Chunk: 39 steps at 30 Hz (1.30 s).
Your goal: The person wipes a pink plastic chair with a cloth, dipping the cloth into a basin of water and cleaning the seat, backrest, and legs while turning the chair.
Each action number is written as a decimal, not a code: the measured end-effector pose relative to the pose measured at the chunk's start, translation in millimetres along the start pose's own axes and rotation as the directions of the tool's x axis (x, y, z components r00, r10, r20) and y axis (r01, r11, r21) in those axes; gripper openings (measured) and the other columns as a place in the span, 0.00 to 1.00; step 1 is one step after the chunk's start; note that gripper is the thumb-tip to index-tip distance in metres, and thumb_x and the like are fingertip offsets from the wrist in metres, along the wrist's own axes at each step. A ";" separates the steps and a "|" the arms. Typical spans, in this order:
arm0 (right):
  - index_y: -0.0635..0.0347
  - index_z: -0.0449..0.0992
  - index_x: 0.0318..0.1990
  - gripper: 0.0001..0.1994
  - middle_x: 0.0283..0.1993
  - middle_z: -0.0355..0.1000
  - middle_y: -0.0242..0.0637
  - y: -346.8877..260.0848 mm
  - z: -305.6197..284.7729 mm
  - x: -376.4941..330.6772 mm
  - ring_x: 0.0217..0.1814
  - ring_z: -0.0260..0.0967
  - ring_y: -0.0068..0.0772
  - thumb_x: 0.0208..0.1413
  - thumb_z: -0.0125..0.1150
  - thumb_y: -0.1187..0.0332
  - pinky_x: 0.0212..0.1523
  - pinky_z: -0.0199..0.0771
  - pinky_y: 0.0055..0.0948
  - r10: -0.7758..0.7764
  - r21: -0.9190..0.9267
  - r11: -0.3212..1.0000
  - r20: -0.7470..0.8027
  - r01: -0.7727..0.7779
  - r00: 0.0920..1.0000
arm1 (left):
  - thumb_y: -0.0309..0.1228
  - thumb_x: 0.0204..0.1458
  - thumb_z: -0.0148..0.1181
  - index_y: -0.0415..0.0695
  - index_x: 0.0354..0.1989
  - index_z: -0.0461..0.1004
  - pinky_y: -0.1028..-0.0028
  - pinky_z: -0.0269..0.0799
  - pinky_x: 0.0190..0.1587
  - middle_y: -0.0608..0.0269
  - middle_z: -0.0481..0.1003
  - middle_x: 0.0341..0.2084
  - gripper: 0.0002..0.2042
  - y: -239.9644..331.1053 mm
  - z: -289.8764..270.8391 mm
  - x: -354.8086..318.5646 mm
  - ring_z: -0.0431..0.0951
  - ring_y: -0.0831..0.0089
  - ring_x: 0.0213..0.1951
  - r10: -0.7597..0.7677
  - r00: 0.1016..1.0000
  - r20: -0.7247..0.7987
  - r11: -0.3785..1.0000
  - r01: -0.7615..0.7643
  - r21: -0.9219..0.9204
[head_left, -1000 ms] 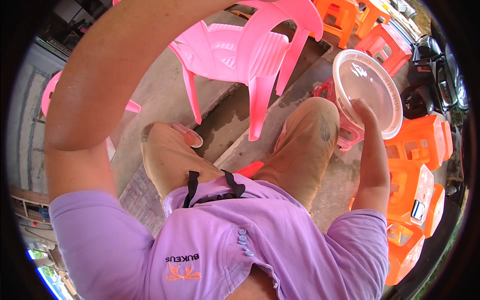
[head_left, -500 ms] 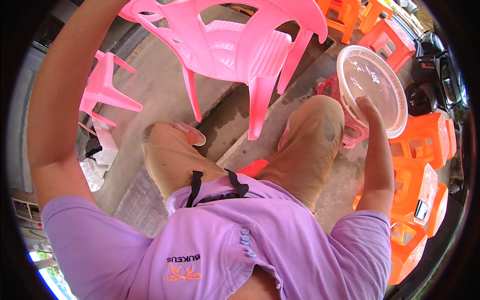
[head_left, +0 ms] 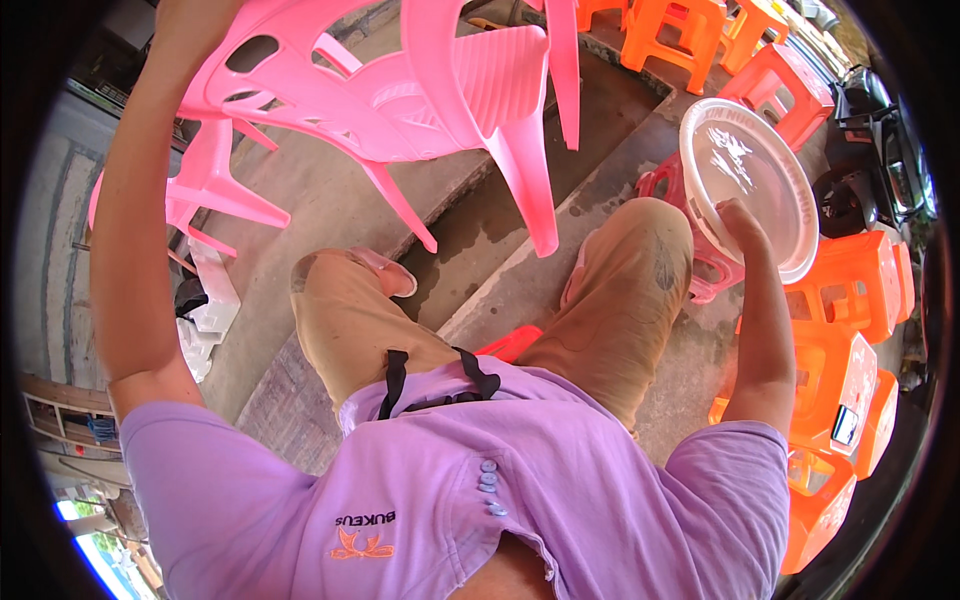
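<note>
A pink plastic armchair (head_left: 525, 180) with cut-out slots is raised and tilted in front of me, its legs pointing down. At the upper left, my left hand (head_left: 195, 22) is closed on the chair's edge; its fingertips are partly hidden. On the right, my right hand (head_left: 742, 220) grips the near rim of a round white basin (head_left: 688, 150), the thumb side showing over the rim. Bright glare lies across the basin's inside, perhaps on water. Under the basin a pinkish-red stool (head_left: 710, 270) partly shows.
Orange stools (head_left: 845, 285) crowd the right side, one with a phone (head_left: 845, 425) on it. A second pink chair (head_left: 215, 185) stands at the left, near white foam pieces (head_left: 213, 295). A wet, sunken channel (head_left: 470, 250) crosses the concrete ahead of my feet.
The raised pink chair has shifted left and turned somewhat, along with my left arm. My left hand has come into view. My right hand stays on the basin's rim.
</note>
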State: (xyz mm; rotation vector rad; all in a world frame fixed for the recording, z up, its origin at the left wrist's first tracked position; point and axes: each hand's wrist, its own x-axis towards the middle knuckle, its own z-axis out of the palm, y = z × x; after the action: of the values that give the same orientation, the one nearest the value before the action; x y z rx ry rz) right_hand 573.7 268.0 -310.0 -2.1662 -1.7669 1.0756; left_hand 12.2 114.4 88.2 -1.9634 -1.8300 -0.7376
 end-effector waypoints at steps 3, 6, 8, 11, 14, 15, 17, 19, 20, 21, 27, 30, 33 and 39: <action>0.65 0.83 0.34 0.13 0.27 0.76 0.41 -15.0 2.8 -9.8 0.28 0.74 0.33 0.53 0.63 0.63 0.36 0.71 0.37 0.004 0.056 0.998 -0.087 0.001 0.996 | 0.46 0.50 0.64 0.39 0.21 0.70 0.73 0.58 0.26 0.63 0.60 0.15 0.21 -34.6 0.5 -13.3 0.58 0.69 0.20 -0.005 0.999 -0.042 0.998 0.008 0.065; 0.65 0.83 0.30 0.18 0.25 0.76 0.41 -13.4 2.6 -6.0 0.27 0.73 0.32 0.50 0.69 0.55 0.34 0.70 0.36 -0.023 0.042 0.999 -0.193 0.031 0.981 | 0.47 0.52 0.62 0.38 0.24 0.70 0.76 0.58 0.29 0.66 0.62 0.16 0.21 -32.7 -4.8 -42.7 0.58 0.77 0.22 -0.104 0.994 -0.021 0.988 0.106 0.109; 0.65 0.83 0.29 0.19 0.24 0.75 0.41 -19.0 3.6 -4.4 0.26 0.72 0.31 0.50 0.69 0.53 0.33 0.70 0.36 -0.028 0.069 0.997 -0.214 0.043 0.976 | 0.46 0.52 0.63 0.38 0.23 0.70 0.78 0.57 0.28 0.69 0.62 0.16 0.21 -25.3 -8.2 -67.8 0.58 0.80 0.22 -0.240 0.970 -0.022 0.969 0.241 0.052; 0.64 0.82 0.25 0.21 0.20 0.73 0.39 -10.2 -2.2 -17.4 0.22 0.69 0.31 0.49 0.69 0.51 0.31 0.68 0.36 -0.003 0.076 0.997 -0.296 0.026 0.955 | 0.43 0.51 0.67 0.40 0.21 0.70 0.81 0.54 0.26 0.74 0.62 0.15 0.19 -7.2 4.1 -86.8 0.57 0.85 0.22 -0.279 0.960 -0.018 0.953 0.275 -0.123; 0.64 0.80 0.22 0.17 0.16 0.69 0.35 -6.1 -6.8 -13.0 0.18 0.64 0.29 0.46 0.70 0.56 0.26 0.62 0.35 -0.062 0.138 0.984 -0.349 0.117 0.935 | 0.38 0.50 0.71 0.43 0.18 0.66 0.82 0.48 0.24 0.78 0.56 0.15 0.20 5.7 6.0 -102.3 0.53 0.86 0.21 -0.198 0.974 -0.113 0.972 0.180 -0.154; 0.64 0.80 0.22 0.17 0.16 0.69 0.35 -4.9 -6.2 -11.8 0.18 0.64 0.29 0.46 0.70 0.56 0.26 0.62 0.35 -0.068 0.134 0.984 -0.338 0.120 0.939 | 0.38 0.50 0.71 0.43 0.18 0.66 0.82 0.48 0.24 0.78 0.56 0.15 0.20 8.6 6.1 -104.9 0.53 0.86 0.21 -0.207 0.972 -0.109 0.971 0.190 -0.146; 0.63 0.79 0.21 0.15 0.16 0.68 0.34 -5.9 -5.6 -13.0 0.17 0.63 0.28 0.46 0.69 0.58 0.25 0.61 0.35 -0.023 0.170 0.981 -0.380 0.094 0.925 | 0.37 0.49 0.71 0.42 0.18 0.65 0.82 0.47 0.23 0.78 0.54 0.15 0.20 15.9 6.5 -107.0 0.52 0.85 0.21 -0.158 0.984 -0.081 0.973 0.141 -0.185; 0.64 0.79 0.23 0.11 0.18 0.70 0.30 -13.4 -3.0 -14.0 0.17 0.62 0.23 0.47 0.69 0.65 0.22 0.59 0.30 -0.025 0.192 0.976 -0.376 0.104 0.926 | 0.38 0.48 0.72 0.42 0.18 0.65 0.81 0.47 0.23 0.78 0.54 0.15 0.21 25.7 5.6 -108.8 0.52 0.85 0.21 -0.189 0.979 -0.071 0.971 0.175 -0.165; 0.63 0.79 0.22 0.11 0.17 0.69 0.29 -9.4 -3.4 -14.0 0.17 0.61 0.22 0.47 0.69 0.65 0.22 0.58 0.29 -0.020 0.192 0.976 -0.394 0.103 0.919 | 0.39 0.48 0.72 0.42 0.18 0.65 0.81 0.47 0.23 0.77 0.54 0.15 0.21 28.5 7.0 -110.0 0.52 0.85 0.21 -0.146 0.986 -0.076 0.980 0.134 -0.146; 0.63 0.78 0.21 0.12 0.17 0.68 0.28 -5.4 -3.9 -13.6 0.16 0.60 0.22 0.47 0.69 0.64 0.21 0.57 0.29 -0.014 0.192 0.976 -0.411 0.102 0.911 | 0.39 0.48 0.72 0.41 0.18 0.65 0.81 0.47 0.23 0.77 0.54 0.15 0.21 30.3 7.7 -111.0 0.52 0.85 0.21 -0.103 0.992 -0.079 0.988 0.092 -0.127; 0.62 0.79 0.23 0.17 0.15 0.68 0.32 -1.3 -7.6 -13.7 0.19 0.65 0.27 0.48 0.68 0.55 0.26 0.62 0.31 0.058 0.152 0.988 -0.475 0.017 0.878 | 0.40 0.46 0.73 0.41 0.20 0.69 0.81 0.50 0.23 0.76 0.58 0.14 0.20 35.2 10.6 -117.1 0.54 0.85 0.21 -0.053 0.998 -0.045 0.995 0.049 -0.086; 0.63 0.80 0.33 0.13 0.23 0.73 0.33 -0.1 -10.5 -13.2 0.24 0.70 0.28 0.50 0.68 0.60 0.29 0.67 0.26 0.184 0.566 0.823 -0.332 0.040 0.925 | 0.40 0.44 0.74 0.41 0.21 0.69 0.81 0.51 0.22 0.74 0.59 0.14 0.19 43.9 14.4 -123.8 0.55 0.85 0.20 -0.002 0.997 -0.078 0.999 -0.001 -0.041; 0.65 0.78 0.41 0.13 0.32 0.76 0.35 8.8 -11.7 -17.7 0.30 0.73 0.29 0.50 0.66 0.67 0.32 0.71 0.24 0.097 0.817 0.534 -0.315 0.218 0.944 | 0.39 0.42 0.75 0.41 0.21 0.67 0.80 0.52 0.22 0.72 0.60 0.14 0.20 45.6 8.0 -130.6 0.56 0.84 0.20 0.021 0.999 -0.028 1.000 -0.022 -0.011; 0.67 0.77 0.45 0.13 0.37 0.77 0.38 34.5 -15.8 -16.3 0.34 0.76 0.29 0.51 0.63 0.73 0.34 0.76 0.24 -0.015 0.829 0.429 -0.392 0.360 0.920 | 0.28 0.38 0.72 0.40 0.22 0.64 0.79 0.54 0.23 0.69 0.59 0.16 0.17 54.4 9.3 -146.5 0.58 0.80 0.21 0.130 0.990 -0.060 0.992 -0.129 0.014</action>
State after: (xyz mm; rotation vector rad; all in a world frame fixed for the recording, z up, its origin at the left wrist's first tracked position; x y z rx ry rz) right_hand 609.8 248.0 -309.6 -1.2932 -0.8673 1.1170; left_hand 63.4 -3.5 -1.1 -2.0087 -1.6503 -0.7377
